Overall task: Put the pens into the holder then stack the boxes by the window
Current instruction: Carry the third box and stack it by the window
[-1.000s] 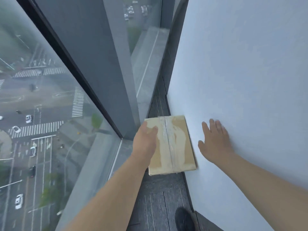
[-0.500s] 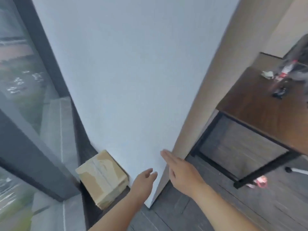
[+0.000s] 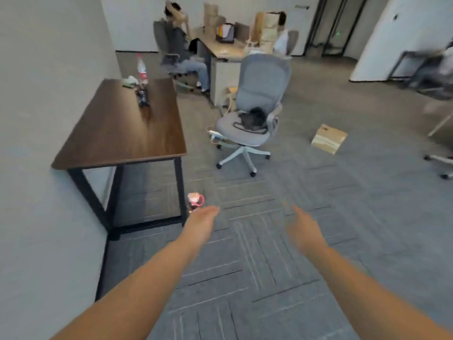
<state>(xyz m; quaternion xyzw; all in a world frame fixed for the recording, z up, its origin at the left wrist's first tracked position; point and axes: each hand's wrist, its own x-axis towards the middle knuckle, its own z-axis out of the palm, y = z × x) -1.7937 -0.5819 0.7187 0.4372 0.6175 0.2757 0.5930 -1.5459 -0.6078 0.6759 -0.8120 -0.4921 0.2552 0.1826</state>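
Reaching forward empty, left hand [image 3: 202, 223] and right hand [image 3: 304, 230] show loose fingers; bottle [image 3: 141, 69] label unreadable.

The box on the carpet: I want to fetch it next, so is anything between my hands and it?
Nothing visible. Bare carpet runs from both empty hands to the box; the office chair stands left of that line.

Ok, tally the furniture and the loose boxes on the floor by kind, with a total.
Wooden tables: 1
Grey office chairs, unoccupied and fully in view: 1
Cardboard boxes on the carpet: 1
Total: 3
The far desk area and the right edge are too blurred to count.
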